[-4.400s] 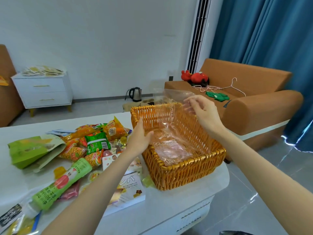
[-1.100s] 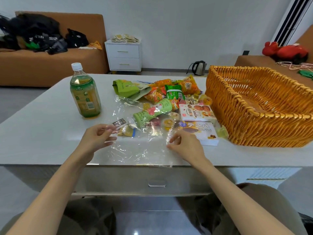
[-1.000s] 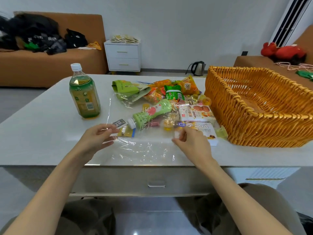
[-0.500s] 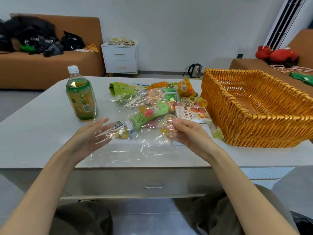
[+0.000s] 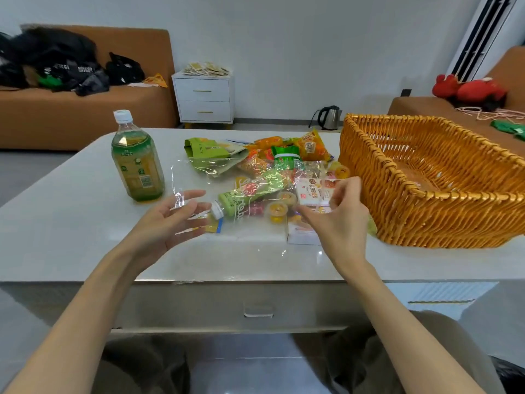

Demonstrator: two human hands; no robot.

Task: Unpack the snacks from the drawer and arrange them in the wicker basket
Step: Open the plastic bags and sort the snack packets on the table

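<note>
On the far left a brown sofa (image 5: 85, 120) carries a heap of dark bags (image 5: 56, 61). On the white table (image 5: 65, 223) in front of you, 1 green tea bottle (image 5: 137, 163) stands upright near the left end, cap on. Behind it, against the wall, is a white 2-drawer nightstand (image 5: 203, 98). Your left hand (image 5: 167, 223) is raised just above the table, palm up, fingers straight and spread apart; it grips nothing, and the left edge of a clear plastic film (image 5: 224, 169) lies against its fingertips. The film spreads rightward over the snack pile (image 5: 272, 157), which sits on the table just left of the basket: green and orange packets at the back, a green drink bottle (image 5: 250, 194) lying on its side with its cap toward your left hand, and small yellow jelly cups (image 5: 277, 211) just in front of it. A biscuit box (image 5: 311, 191) lies right of the bottle. Your right hand (image 5: 338, 223) is lifted with its back toward you, fingers curled in and thumb closing on the film's right edge. Below the tabletop, the table's drawer (image 5: 258, 305) is closed. A kettle (image 5: 329, 118) stands on the floor by the far wall. The wicker basket (image 5: 426, 200) stands on the right end of the table, its near corner just beside the snacks. Behind it, a red plush toy (image 5: 471, 91) rests on a second sofa (image 5: 417, 105).
</note>
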